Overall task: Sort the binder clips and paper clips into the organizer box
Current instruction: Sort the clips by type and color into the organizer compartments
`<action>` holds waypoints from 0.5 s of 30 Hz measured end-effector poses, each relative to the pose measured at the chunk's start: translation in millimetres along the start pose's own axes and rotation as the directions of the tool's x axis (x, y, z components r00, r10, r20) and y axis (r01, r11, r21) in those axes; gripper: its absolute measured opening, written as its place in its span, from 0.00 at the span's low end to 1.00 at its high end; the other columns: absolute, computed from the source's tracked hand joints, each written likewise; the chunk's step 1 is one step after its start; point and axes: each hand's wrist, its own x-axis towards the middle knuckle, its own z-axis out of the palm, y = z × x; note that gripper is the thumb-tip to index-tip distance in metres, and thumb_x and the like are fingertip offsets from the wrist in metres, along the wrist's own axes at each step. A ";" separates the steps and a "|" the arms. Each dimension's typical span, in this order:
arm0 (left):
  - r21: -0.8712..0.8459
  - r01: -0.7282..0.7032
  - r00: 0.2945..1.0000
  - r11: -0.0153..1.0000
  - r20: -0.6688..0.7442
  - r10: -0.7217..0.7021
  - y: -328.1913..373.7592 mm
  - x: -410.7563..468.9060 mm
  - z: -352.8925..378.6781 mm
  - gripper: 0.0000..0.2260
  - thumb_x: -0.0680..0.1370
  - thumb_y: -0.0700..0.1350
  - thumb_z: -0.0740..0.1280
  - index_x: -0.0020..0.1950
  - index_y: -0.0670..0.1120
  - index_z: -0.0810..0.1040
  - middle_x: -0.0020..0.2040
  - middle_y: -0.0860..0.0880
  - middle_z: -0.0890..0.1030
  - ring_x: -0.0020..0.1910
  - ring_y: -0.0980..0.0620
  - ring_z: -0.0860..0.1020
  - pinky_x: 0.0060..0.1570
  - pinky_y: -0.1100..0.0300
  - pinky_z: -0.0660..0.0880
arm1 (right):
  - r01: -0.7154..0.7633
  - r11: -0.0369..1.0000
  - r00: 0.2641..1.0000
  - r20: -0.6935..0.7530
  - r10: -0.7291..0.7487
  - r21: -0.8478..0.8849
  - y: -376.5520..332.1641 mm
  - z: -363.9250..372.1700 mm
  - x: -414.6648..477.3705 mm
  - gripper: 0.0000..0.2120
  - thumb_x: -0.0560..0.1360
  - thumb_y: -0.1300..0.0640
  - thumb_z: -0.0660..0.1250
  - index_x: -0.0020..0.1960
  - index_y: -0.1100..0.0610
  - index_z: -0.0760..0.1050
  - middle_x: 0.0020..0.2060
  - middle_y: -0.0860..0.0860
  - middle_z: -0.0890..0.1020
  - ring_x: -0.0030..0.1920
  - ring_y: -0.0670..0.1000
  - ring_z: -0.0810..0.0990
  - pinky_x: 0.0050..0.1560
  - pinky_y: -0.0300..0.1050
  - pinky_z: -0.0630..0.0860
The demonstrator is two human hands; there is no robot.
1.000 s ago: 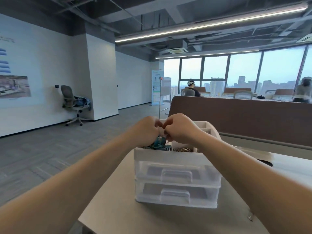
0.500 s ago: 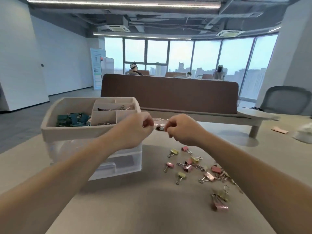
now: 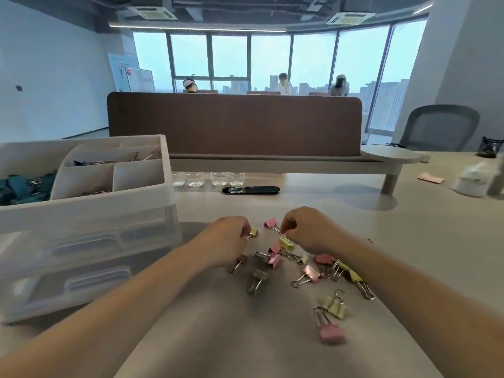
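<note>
Several pink and yellow binder clips (image 3: 309, 272) lie scattered on the beige table in front of me. My left hand (image 3: 231, 236) pinches the wire handle of a yellow binder clip (image 3: 254, 232) on the table. My right hand (image 3: 305, 230) pinches the wire handle of a pink binder clip (image 3: 270, 223). The white organizer box (image 3: 90, 214) stands to the left. It has two clear drawers and an open divided top. Dark green clips (image 3: 19, 186) fill its left compartment, and metal clips lie in the smaller ones.
Four small clear glasses (image 3: 208, 178) and a black oval tray (image 3: 251, 190) stand behind the clips. A brown desk divider (image 3: 234, 124) runs across the back. At the right are a grey chair (image 3: 439, 129) and a white object (image 3: 471, 184). People sit beyond the divider.
Both hands left the top of the organizer box, came down to the right onto the table and took hold of two binder clips. My view turned right and down.
</note>
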 end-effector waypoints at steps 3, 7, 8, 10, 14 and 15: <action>-0.019 0.037 0.999 0.999 0.020 -0.037 -3.2 24.3 15.6 0.17 0.81 0.40 0.59 0.70 0.47 0.71 0.67 0.47 0.73 0.60 0.48 0.75 0.51 0.60 0.75 | 0.016 0.998 0.999 0.052 -0.013 -0.055 11.9 10.3 14.7 0.14 0.78 0.63 0.63 0.60 0.52 0.80 0.57 0.47 0.80 0.50 0.45 0.75 0.49 0.37 0.69; 0.051 0.062 0.998 0.997 0.001 -0.063 -11.8 52.9 35.8 0.17 0.80 0.40 0.58 0.70 0.46 0.71 0.66 0.45 0.71 0.62 0.45 0.74 0.48 0.61 0.74 | 0.046 0.993 0.991 0.134 -0.031 -0.112 26.4 19.7 31.2 0.21 0.78 0.67 0.61 0.66 0.50 0.77 0.61 0.48 0.79 0.58 0.47 0.77 0.53 0.37 0.69; 0.085 0.071 0.997 0.994 -0.008 -0.071 -12.4 56.6 39.0 0.16 0.80 0.41 0.58 0.68 0.45 0.72 0.64 0.44 0.71 0.61 0.43 0.73 0.54 0.56 0.74 | 0.055 0.991 0.986 0.160 -0.036 -0.120 28.4 20.4 32.1 0.22 0.78 0.67 0.61 0.67 0.50 0.76 0.61 0.48 0.79 0.59 0.47 0.76 0.53 0.37 0.68; 0.125 0.083 0.997 0.989 -0.008 -0.082 -13.7 68.0 48.0 0.15 0.81 0.45 0.59 0.67 0.46 0.72 0.63 0.42 0.72 0.61 0.42 0.73 0.59 0.51 0.72 | 0.073 0.989 0.977 0.207 -0.046 -0.126 35.3 24.2 37.7 0.23 0.78 0.67 0.62 0.68 0.48 0.75 0.63 0.49 0.78 0.61 0.48 0.75 0.53 0.38 0.67; 0.159 0.069 0.998 0.985 -0.019 -0.066 -10.7 79.3 58.4 0.15 0.81 0.53 0.62 0.65 0.49 0.75 0.61 0.44 0.72 0.59 0.44 0.73 0.57 0.52 0.72 | 0.109 0.986 0.971 0.223 -0.080 -0.122 42.4 28.5 38.6 0.22 0.78 0.61 0.65 0.69 0.46 0.73 0.62 0.48 0.76 0.57 0.47 0.74 0.53 0.40 0.67; 0.169 0.062 0.998 0.984 -0.025 -0.059 -10.0 81.5 59.4 0.14 0.80 0.53 0.63 0.62 0.48 0.76 0.60 0.44 0.72 0.57 0.45 0.74 0.56 0.52 0.73 | 0.111 0.987 0.972 0.218 -0.084 -0.117 44.4 29.9 38.5 0.21 0.78 0.60 0.67 0.69 0.46 0.73 0.61 0.48 0.76 0.55 0.47 0.73 0.53 0.41 0.67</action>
